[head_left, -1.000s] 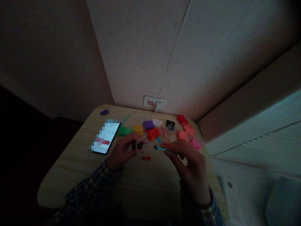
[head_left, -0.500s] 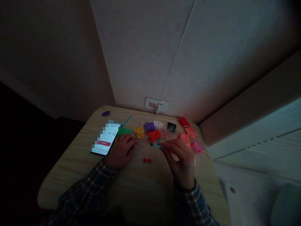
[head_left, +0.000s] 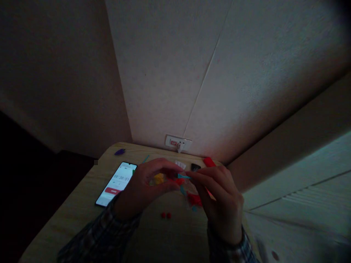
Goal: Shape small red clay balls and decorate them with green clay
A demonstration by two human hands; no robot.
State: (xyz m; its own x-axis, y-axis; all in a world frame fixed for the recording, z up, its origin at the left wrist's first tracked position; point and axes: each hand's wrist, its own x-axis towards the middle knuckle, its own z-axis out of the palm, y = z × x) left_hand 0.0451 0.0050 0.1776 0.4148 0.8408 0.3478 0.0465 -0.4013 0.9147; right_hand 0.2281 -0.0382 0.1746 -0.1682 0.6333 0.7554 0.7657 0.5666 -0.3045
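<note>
My left hand and my right hand are raised together above a small wooden table. My right hand pinches a thin teal tool, whose tip meets the fingertips of my left hand. My left hand's fingers are curled in a pinch at that tip; what they hold is too small and dark to name. A clear bag with red clay hangs by my right palm. Two small red clay balls lie on the table below my hands.
A lit phone showing a timer lies at the table's left. Yellow, white, black and red clay packets lie behind my hands. A purple piece sits at the far left corner. A wall socket is behind.
My left hand rose from the table by the phone and met my right hand at the teal tool's tip. The camera tilted upward, so the table sits lower in view.
</note>
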